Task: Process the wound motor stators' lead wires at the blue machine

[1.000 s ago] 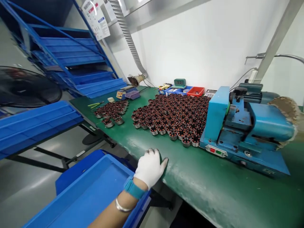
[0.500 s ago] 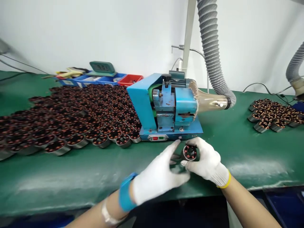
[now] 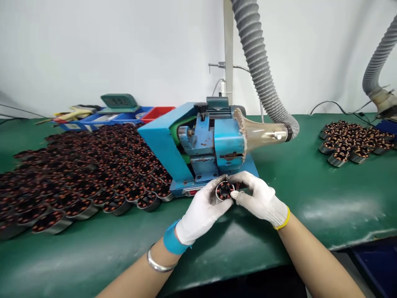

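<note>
A motor stator, a metal ring with dark inner poles and copper windings, is held between both my gloved hands in front of the blue machine. My left hand, in a white glove with a blue wrist band, is closed around its left side and underside. My right hand, whose white glove has a yellow cuff, grips it from the right, thumb tip at the rim. Thin copper wires show between the stator and my right fingers. Some fingertips on both hands are hidden.
Many similar stators cover the table's left side; a smaller group sits at the right. Behind the left group are blue bins, a red bin and a digital clock. A grey hose joins the machine's clear funnel.
My left hand has closed onto the stator, which only my right hand held before. The stator now sits closer to the machine's base. The view has shifted slightly.
</note>
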Tool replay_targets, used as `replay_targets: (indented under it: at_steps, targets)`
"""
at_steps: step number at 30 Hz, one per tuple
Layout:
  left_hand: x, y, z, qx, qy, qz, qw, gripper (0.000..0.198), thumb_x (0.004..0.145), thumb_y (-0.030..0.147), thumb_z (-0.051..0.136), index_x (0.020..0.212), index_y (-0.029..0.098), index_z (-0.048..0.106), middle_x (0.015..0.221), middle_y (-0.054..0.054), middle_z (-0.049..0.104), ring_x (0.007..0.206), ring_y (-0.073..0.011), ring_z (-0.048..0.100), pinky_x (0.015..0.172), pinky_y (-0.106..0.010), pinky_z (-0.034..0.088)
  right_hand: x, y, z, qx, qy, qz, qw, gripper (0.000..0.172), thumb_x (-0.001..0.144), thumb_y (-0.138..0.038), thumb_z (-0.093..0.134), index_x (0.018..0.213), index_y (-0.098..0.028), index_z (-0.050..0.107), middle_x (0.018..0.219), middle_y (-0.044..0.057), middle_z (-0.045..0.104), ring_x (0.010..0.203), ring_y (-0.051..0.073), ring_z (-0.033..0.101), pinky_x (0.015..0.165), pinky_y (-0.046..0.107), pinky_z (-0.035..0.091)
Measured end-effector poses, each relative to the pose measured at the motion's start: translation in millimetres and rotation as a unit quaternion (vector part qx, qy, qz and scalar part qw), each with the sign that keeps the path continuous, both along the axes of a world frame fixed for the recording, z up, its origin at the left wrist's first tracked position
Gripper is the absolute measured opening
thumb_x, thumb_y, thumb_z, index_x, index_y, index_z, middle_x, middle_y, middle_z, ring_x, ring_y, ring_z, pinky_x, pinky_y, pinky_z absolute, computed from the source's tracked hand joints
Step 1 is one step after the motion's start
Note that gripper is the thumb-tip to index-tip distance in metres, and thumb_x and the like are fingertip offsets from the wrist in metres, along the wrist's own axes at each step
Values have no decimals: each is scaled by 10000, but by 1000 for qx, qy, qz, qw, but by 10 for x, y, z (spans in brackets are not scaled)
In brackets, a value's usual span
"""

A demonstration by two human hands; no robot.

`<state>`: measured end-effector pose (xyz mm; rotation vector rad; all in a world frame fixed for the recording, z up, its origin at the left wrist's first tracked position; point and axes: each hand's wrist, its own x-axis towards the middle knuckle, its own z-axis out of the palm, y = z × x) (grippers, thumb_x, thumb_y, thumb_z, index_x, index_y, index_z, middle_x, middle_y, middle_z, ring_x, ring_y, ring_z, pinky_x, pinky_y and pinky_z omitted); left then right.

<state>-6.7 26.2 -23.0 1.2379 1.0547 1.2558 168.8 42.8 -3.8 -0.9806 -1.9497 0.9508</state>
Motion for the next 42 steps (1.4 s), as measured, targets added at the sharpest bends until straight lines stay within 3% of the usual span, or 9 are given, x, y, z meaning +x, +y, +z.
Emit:
replay_targets:
  at_steps: [5,9,13,15,19,23,31,38,42]
  targets:
    - [-23,-61,14,-12,100,37,994,484,567,329,793,979,188,581,942,-78,712,856,-245,684,777,-379,562,-23,-39,3,37,-133,-80,987,118,853,-326,601,804,-228,645,807,-1,667,745,179,609,657,293,453]
    - [37,-136,81,10,154,115,981,422,518,317,802,839,206,551,764,-18,659,684,-202,651,647,-331,551,25,19,14,-68,21,-137,988,212,859,-362,574,715,-207,579,664,-16,611,627,142,564,566,249,428]
    - [80,-176,66,18,115,185,976,512,538,333,802,977,194,579,976,-68,678,888,-248,671,811,-372,548,63,35,67,-130,133,-208,960,266,809,-440,612,710,-197,568,609,-13,584,566,135,548,534,255,455]
    - [87,-164,43,4,87,189,978,614,566,349,798,1111,192,562,1104,-93,663,1015,-274,650,905,-406,521,-34,-37,105,-175,77,-168,967,281,688,-381,726,879,-196,633,734,10,654,656,171,615,588,284,508]
    - [116,-99,20,-7,12,149,989,677,610,350,779,1211,180,516,1153,-107,663,1068,-278,642,930,-417,523,-347,-199,107,-185,20,-130,974,708,529,-272,794,1199,-223,572,1148,62,637,1031,266,623,890,400,522]
    - [165,6,54,25,-20,147,989,666,553,293,822,1142,161,540,1103,-105,688,1006,-266,670,899,-403,548,-485,-155,17,-127,112,-132,977,634,627,-299,735,1223,-187,550,1190,73,615,1099,232,596,984,372,479]
    - [281,280,176,96,28,160,982,542,546,225,824,1035,140,606,999,-97,714,994,-276,671,902,-429,547,-431,136,104,-98,142,-180,969,361,718,-309,681,1045,-166,630,993,61,666,895,207,637,843,351,539]
    - [337,323,88,120,1,179,977,585,503,145,834,1037,148,595,998,-79,719,929,-235,691,881,-389,561,-372,191,-39,-37,183,-142,972,396,719,-311,676,1084,-167,633,1075,77,650,1031,242,592,929,383,498]
    - [341,343,125,111,20,172,979,564,520,149,832,1034,142,600,989,-82,716,907,-228,695,871,-385,564,-389,203,-11,-65,183,-141,971,370,752,-320,645,1086,-160,636,999,71,660,961,235,604,885,384,514]
